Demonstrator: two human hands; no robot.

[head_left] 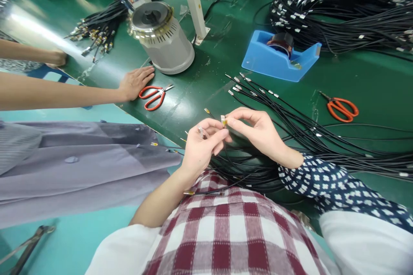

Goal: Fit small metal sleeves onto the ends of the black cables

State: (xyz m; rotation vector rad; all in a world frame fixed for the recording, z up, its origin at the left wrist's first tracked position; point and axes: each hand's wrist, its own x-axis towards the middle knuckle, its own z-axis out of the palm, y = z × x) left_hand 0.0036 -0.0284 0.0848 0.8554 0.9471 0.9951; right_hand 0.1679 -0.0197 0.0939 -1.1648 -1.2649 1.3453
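In the head view, the left hand and right hand pinch a tiny white-and-amber cable end between thumbs and fingertips over the green tabletop, apparently because so small a piece needs steadying from both sides. Slim black cables with silvery tips lie beside the right wrist, the blue plastic tape dispenser beyond, probably for easy reach.

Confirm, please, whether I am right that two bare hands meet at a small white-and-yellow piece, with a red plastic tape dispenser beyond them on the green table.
Not quite: the head view shows a blue plastic tape dispenser, not a red one; the left hand and right hand do meet at the small white-and-yellow piece.
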